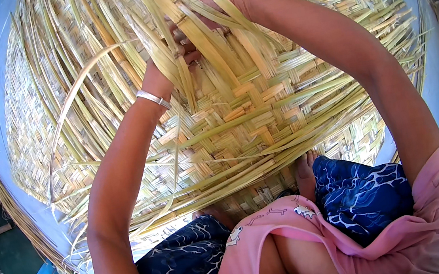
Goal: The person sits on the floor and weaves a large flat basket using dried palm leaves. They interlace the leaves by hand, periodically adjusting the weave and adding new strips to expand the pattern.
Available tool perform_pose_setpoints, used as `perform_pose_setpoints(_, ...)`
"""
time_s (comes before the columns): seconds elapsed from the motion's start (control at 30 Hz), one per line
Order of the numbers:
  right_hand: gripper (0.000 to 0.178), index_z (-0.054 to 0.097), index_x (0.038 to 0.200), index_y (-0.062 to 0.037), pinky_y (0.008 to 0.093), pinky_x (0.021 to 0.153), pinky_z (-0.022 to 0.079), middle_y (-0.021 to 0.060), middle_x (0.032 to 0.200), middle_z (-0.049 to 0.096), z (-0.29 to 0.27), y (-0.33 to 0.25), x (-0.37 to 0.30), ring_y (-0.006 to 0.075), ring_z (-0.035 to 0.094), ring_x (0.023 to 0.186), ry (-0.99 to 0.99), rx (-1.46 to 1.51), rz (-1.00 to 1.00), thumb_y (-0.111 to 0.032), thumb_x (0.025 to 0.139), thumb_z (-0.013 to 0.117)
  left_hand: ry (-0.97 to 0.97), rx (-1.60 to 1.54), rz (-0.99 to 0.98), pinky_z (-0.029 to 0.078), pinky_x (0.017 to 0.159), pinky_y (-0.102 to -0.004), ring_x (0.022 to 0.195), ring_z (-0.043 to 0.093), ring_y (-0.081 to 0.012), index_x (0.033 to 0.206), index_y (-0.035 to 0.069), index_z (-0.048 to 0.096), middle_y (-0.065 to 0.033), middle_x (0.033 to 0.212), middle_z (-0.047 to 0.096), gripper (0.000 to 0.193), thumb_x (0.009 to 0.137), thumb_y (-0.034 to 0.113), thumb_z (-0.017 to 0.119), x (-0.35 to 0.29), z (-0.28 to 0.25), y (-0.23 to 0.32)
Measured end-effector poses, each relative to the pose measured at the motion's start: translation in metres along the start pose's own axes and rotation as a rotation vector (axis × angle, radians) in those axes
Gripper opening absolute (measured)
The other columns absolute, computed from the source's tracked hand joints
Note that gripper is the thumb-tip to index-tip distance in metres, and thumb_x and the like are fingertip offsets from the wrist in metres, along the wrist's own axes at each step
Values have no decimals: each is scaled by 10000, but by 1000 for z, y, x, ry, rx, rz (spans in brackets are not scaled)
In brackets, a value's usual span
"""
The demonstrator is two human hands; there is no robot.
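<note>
Both hands meet high over a large woven reed mat [239, 116] that spreads across the floor and under the person's feet. The left hand [160, 69] (a silver bangle [152, 98] sits on its wrist) has its fingers closed around a bunch of loose pale-green reed strips [169, 36] that rise toward the top edge of the view. The right hand [211, 9] comes in from the right, its fingers curled into the same strips, mostly hidden behind them, so how tightly they close cannot be told. More loose strips [309, 123] fan out to the right over the finished weave. A bare foot [305, 172] rests on the mat's near edge.
</note>
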State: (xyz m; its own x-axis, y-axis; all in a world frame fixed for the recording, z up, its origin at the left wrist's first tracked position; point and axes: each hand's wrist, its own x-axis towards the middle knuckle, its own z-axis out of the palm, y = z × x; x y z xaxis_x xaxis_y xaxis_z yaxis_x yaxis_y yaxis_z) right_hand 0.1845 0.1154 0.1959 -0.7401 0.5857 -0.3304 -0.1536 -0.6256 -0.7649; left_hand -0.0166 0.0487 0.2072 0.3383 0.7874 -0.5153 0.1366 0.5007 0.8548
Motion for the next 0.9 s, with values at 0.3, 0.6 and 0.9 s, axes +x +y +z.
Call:
perform_pose_setpoints(0.3, 439, 517, 1152, -32, 264, 720, 513, 66, 998, 611, 13, -5, -3, 137, 601, 856, -19, -35, -148, -324, 835, 603, -450, 932, 512, 472, 840, -278, 952, 590, -171, 1141, -4, 529, -99, 1033, 616, 333, 827, 102, 568, 15, -29, 9)
perform_pose_setpoints(0.6, 468, 519, 1155, -41, 255, 717, 502, 42, 968, 607, 25, -4, -11, 124, 592, 830, 130, -197, -126, -328, 807, 642, -585, 528, 102, 494, 723, -276, 811, 582, -136, 1152, 21, 540, -56, 922, 612, 316, 873, 170, 539, -3, -10, 5)
perform_pose_setpoints(0.9, 466, 535, 1142, -39, 242, 774, 487, 41, 994, 608, 37, -4, -12, 108, 584, 898, -56, -224, -118, -326, 801, 670, -451, 809, 97, 509, 738, -302, 834, 611, -155, 1152, -2, 519, -86, 951, 618, 329, 897, 204, 538, -7, -9, 9)
